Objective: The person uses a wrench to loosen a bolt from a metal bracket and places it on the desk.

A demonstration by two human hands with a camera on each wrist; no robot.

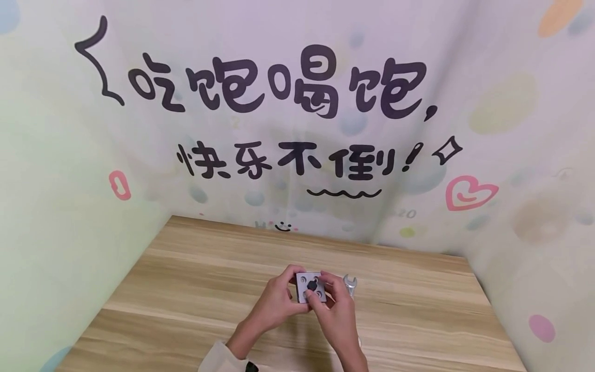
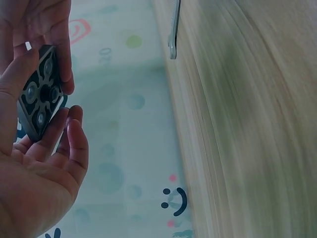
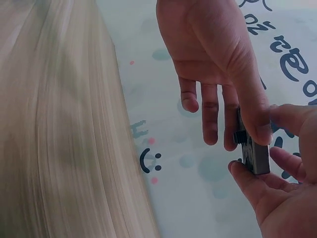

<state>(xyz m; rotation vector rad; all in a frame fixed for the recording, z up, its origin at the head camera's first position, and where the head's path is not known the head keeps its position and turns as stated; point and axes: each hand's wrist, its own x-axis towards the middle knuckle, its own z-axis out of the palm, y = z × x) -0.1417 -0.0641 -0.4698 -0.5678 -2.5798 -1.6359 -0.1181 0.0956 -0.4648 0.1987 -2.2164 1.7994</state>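
Between both hands is a small square grey metal plate [image 1: 301,287] with round holes near its corners and a black hexagonal piece [image 1: 312,285] at its centre. My left hand [image 1: 276,304] grips it by the left side and lower edge. With the right hand [image 1: 338,310], I hold it at the right, the thumb lying across its face beside the black piece. In the left wrist view, the other face of the plate [image 2: 33,105] shows dark recesses and a black stub in the middle. The right wrist view shows the plate [image 3: 258,161] nearly edge-on.
An open-ended wrench [image 1: 350,283] lies on the wooden table [image 1: 195,268] just beyond the right hand, its handle partly hidden. Behind the table hangs a pale printed cloth [image 1: 288,124] with dark characters. Similar cloth flanks the table on both sides.
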